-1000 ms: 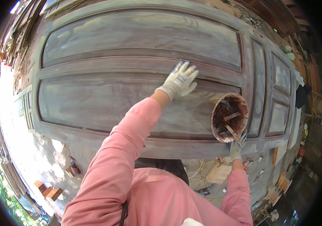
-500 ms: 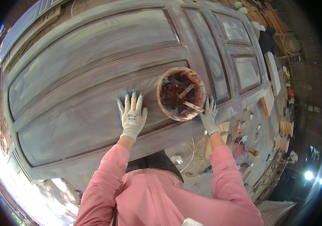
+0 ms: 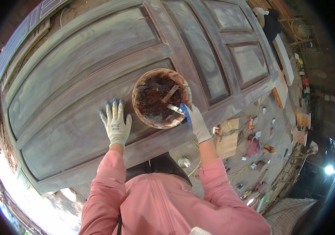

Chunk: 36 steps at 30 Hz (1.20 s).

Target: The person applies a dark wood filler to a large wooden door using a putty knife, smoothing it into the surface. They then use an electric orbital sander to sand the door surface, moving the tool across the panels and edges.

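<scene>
Bucket [image 3: 157, 124] (stained inside), between 2 hands [image 3: 115, 124] [image 3: 198, 126], atop door [image 3: 77, 94]

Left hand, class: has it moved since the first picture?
Yes: the left hand moved closer in, from over the door's middle rail to its nearer panel.

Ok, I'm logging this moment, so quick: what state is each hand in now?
Left hand: open, spread flat on the panelled door.
Right hand: at the bowl rim, beside the pale strip; grip cannot be told.
</scene>
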Each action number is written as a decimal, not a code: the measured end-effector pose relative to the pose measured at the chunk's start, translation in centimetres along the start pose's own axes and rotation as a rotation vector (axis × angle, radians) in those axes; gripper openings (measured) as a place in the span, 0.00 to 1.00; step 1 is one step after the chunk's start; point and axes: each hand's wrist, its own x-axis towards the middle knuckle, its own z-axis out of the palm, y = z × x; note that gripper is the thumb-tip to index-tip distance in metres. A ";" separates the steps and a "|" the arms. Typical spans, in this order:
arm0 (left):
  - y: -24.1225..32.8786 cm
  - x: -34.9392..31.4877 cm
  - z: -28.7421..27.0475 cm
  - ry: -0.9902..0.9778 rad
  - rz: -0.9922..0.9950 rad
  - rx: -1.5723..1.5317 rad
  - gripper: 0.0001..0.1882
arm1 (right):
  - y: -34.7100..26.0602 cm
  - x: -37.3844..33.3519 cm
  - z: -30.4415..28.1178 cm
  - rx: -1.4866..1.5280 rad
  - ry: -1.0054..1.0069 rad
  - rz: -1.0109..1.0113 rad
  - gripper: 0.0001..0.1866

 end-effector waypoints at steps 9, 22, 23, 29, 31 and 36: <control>-0.4 0.8 0.4 0.005 -0.015 0.050 0.36 | 1.0 0.0 0.5 0.071 0.058 -0.032 0.19; -6.4 4.3 2.3 -0.006 0.006 0.098 0.36 | 1.4 -5.6 1.4 0.147 0.248 0.107 0.16; -7.0 4.6 2.7 0.002 0.013 0.097 0.36 | 2.1 -6.7 1.4 0.154 0.300 0.082 0.15; -2.4 -0.3 1.8 0.026 0.034 0.168 0.34 | 12.8 -19.2 -8.0 0.191 0.627 0.030 0.13; -2.2 0.2 2.1 0.059 0.048 0.172 0.34 | 14.3 -21.6 -8.0 0.295 0.760 0.028 0.12; -1.7 0.3 2.3 0.052 0.047 0.188 0.34 | 22.2 -28.0 -8.9 0.786 1.002 0.122 0.13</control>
